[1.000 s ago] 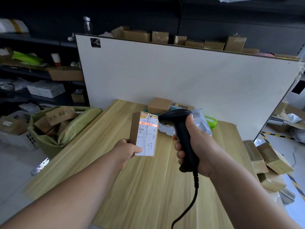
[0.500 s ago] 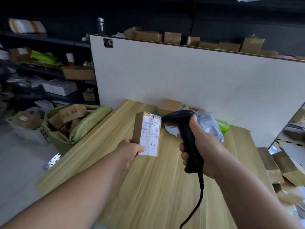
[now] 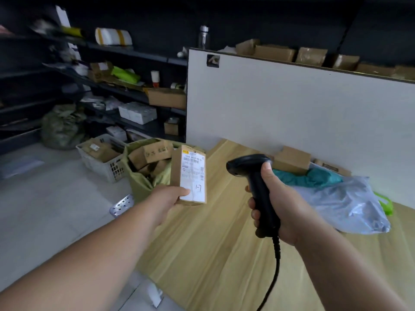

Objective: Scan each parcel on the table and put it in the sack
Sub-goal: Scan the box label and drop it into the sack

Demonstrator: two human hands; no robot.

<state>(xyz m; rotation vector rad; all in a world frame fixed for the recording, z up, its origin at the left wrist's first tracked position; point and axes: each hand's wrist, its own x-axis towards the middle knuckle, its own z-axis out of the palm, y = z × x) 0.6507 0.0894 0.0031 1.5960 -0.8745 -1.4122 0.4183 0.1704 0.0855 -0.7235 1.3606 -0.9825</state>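
**Packing rm, parcel on its way to the sack.** A tall white upright board (image 3: 292, 113) stands behind a pale wood-grain tabletop (image 3: 213, 254). An olive-green fabric sack (image 3: 143, 187) sits on the floor just beside the tabletop's left edge, part-full of brown boxes.

A small brown cardboard parcel w/ white printed label (image 3: 188, 173) is held upright in the air over that edge, label toward the worker, sack mouth right behind it. A black corded handheld scanner (image 3: 258, 187) points left at the parcel; no scan line shows on the label.

Left hand (image 3: 168, 196): grip wrapped round the parcel's lower end, thumb on the label. Right hand (image 3: 287, 209): grip clenched round the scanner handle, cable hanging down.

The step looks to be the drop. Best bet is to carry the parcel left past the edge till it's over the sack mouth, lower it, then let go. The boxes inside sit high, so a toss could bounce out. Scanner hand can stay parked, cable slack.

**Room:** there's open air btwn parcel and sack, w/ nothing in the path. The right side is tight: a grey-blue plastic mailer bag (image 3: 341, 205), a teal soft pack (image 3: 314, 178) and a brown carton (image 3: 292, 162) crowd the board's foot. A white slotted plastic basket (image 3: 101, 169) sits just beside the sack, so an overshoot could land there.
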